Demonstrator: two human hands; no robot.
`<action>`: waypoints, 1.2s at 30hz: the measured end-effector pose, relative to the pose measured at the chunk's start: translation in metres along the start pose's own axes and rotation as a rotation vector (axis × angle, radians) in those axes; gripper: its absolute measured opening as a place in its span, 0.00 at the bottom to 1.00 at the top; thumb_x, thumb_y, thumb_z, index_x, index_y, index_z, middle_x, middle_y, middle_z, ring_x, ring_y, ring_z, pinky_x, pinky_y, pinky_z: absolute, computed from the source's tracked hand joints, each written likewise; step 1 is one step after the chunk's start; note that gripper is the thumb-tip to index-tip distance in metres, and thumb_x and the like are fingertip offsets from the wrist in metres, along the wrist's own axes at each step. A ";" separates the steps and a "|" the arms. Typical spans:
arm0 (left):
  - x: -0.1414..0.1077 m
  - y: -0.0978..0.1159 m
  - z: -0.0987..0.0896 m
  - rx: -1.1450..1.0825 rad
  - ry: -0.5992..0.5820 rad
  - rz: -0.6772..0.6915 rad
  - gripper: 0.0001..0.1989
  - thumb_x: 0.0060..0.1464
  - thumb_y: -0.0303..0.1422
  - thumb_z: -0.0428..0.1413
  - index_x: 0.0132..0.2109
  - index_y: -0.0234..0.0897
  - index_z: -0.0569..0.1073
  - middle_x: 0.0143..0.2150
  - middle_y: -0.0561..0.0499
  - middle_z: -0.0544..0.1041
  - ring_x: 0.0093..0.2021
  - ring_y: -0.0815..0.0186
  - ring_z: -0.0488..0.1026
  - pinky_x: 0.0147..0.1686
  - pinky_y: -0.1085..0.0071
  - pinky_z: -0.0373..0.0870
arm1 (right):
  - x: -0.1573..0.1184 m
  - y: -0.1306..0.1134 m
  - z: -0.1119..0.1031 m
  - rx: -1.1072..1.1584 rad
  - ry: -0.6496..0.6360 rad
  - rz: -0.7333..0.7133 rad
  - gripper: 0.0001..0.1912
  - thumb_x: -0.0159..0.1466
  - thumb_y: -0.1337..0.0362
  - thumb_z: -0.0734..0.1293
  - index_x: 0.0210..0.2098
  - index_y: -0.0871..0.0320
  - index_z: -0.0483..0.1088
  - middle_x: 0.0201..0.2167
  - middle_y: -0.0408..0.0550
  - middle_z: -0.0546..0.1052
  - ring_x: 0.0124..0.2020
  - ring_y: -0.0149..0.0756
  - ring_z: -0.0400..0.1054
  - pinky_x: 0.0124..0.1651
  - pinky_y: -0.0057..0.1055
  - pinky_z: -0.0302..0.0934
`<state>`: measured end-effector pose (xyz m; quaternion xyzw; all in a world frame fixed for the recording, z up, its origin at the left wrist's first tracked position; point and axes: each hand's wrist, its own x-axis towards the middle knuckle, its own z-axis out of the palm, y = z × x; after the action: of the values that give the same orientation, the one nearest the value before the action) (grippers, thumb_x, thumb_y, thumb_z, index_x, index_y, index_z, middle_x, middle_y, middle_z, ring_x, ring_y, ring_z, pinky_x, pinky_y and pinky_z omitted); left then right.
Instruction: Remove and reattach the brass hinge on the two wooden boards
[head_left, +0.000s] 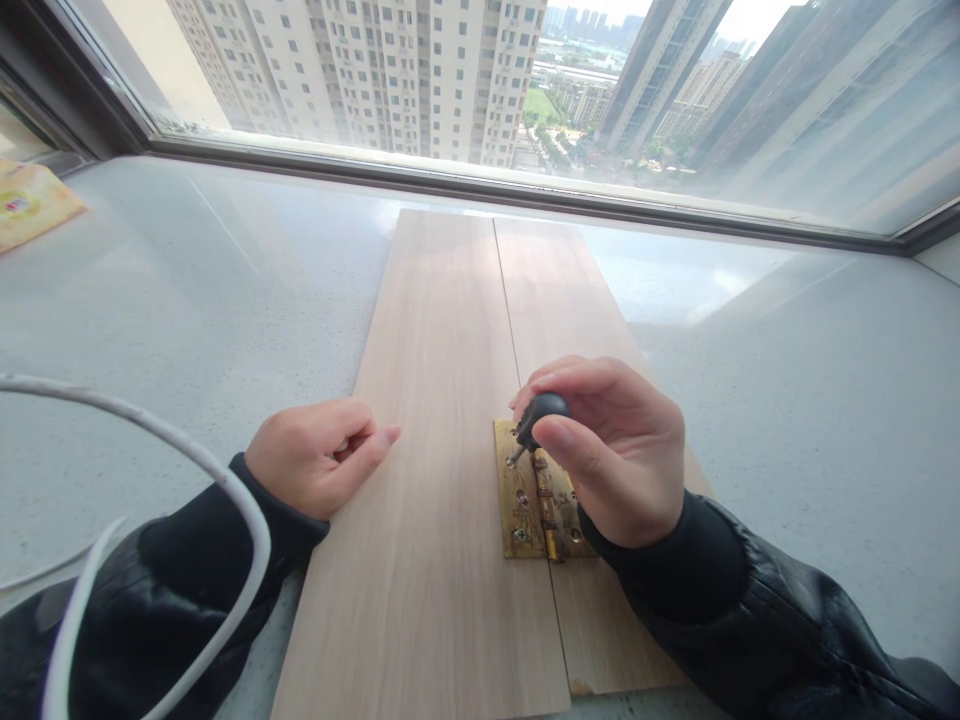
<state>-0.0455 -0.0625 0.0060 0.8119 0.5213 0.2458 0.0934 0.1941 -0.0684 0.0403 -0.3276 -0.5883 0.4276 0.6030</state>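
Two pale wooden boards lie side by side with a narrow seam between them. A brass hinge sits flat across the seam, with screws in some holes of its left leaf. My right hand grips the black handle of a short screwdriver; its tip points down and left at an upper hole of that leaf. Part of the right leaf is hidden behind this hand. On the left board's edge rests my left hand, closed with thumb against curled fingers; whether anything is inside cannot be seen.
A white cable loops over my left sleeve in the foreground. At the far left lies a yellow packet on the speckled white sill. Beyond the boards runs a dark window frame with glass above it.
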 end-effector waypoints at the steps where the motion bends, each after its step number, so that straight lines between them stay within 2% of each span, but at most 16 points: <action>1: 0.000 0.000 0.000 -0.001 0.000 0.000 0.20 0.60 0.39 0.48 0.21 0.35 0.63 0.18 0.59 0.57 0.20 0.74 0.53 0.23 0.75 0.52 | -0.001 -0.001 -0.001 -0.020 0.003 -0.004 0.07 0.58 0.67 0.72 0.37 0.54 0.75 0.32 0.46 0.77 0.34 0.36 0.72 0.37 0.37 0.67; 5: 0.001 0.000 0.000 -0.009 -0.003 -0.002 0.20 0.60 0.39 0.48 0.21 0.35 0.62 0.18 0.59 0.57 0.20 0.74 0.53 0.23 0.75 0.52 | -0.001 -0.001 -0.004 -0.026 -0.018 0.022 0.08 0.59 0.67 0.71 0.39 0.55 0.77 0.31 0.46 0.79 0.32 0.37 0.74 0.35 0.37 0.69; 10: 0.001 0.001 -0.001 -0.011 -0.007 0.011 0.20 0.60 0.38 0.48 0.21 0.36 0.61 0.18 0.59 0.56 0.20 0.74 0.53 0.22 0.74 0.52 | 0.005 0.004 -0.004 0.189 -0.089 0.086 0.08 0.62 0.62 0.69 0.41 0.53 0.74 0.27 0.44 0.78 0.28 0.35 0.73 0.34 0.39 0.69; 17: 0.001 -0.001 0.000 -0.019 -0.001 0.014 0.20 0.60 0.38 0.48 0.21 0.36 0.62 0.18 0.59 0.56 0.19 0.74 0.52 0.22 0.74 0.51 | 0.010 0.009 -0.005 0.375 -0.239 0.183 0.05 0.64 0.61 0.67 0.39 0.53 0.72 0.28 0.42 0.77 0.27 0.32 0.72 0.34 0.37 0.67; 22: 0.000 0.000 0.000 -0.021 0.001 0.005 0.20 0.60 0.38 0.48 0.21 0.36 0.62 0.18 0.59 0.56 0.20 0.74 0.53 0.22 0.74 0.52 | 0.011 0.011 0.004 0.492 -0.334 0.279 0.12 0.66 0.55 0.63 0.36 0.56 0.72 0.21 0.39 0.68 0.20 0.26 0.60 0.30 0.33 0.64; 27: 0.000 0.001 0.000 -0.025 -0.002 -0.007 0.20 0.60 0.38 0.49 0.21 0.35 0.62 0.19 0.58 0.56 0.20 0.74 0.53 0.23 0.74 0.52 | 0.013 0.009 0.006 0.538 -0.366 0.339 0.17 0.68 0.53 0.57 0.31 0.56 0.66 0.16 0.36 0.58 0.17 0.26 0.47 0.22 0.27 0.46; 30: 0.000 0.000 0.000 -0.031 -0.005 -0.010 0.20 0.60 0.38 0.48 0.21 0.35 0.62 0.19 0.59 0.55 0.20 0.74 0.53 0.23 0.74 0.51 | 0.014 0.006 0.002 0.528 -0.359 0.328 0.17 0.69 0.56 0.56 0.29 0.57 0.66 0.17 0.37 0.60 0.19 0.27 0.51 0.24 0.28 0.48; 33: 0.000 0.000 0.001 -0.029 -0.006 -0.011 0.20 0.60 0.39 0.48 0.21 0.35 0.62 0.19 0.59 0.55 0.20 0.74 0.53 0.23 0.74 0.51 | 0.012 0.005 -0.002 0.495 -0.344 0.277 0.19 0.68 0.52 0.56 0.29 0.57 0.68 0.19 0.39 0.62 0.21 0.29 0.54 0.27 0.31 0.51; 36: 0.000 0.000 0.001 -0.028 -0.003 -0.005 0.20 0.60 0.39 0.48 0.21 0.35 0.62 0.19 0.59 0.55 0.20 0.74 0.52 0.23 0.74 0.51 | 0.010 0.007 -0.005 0.380 -0.344 0.208 0.16 0.64 0.52 0.63 0.30 0.57 0.70 0.24 0.43 0.66 0.27 0.32 0.59 0.32 0.34 0.55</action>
<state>-0.0455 -0.0623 0.0052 0.8096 0.5196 0.2515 0.1060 0.1977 -0.0561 0.0380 -0.1901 -0.5545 0.6393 0.4976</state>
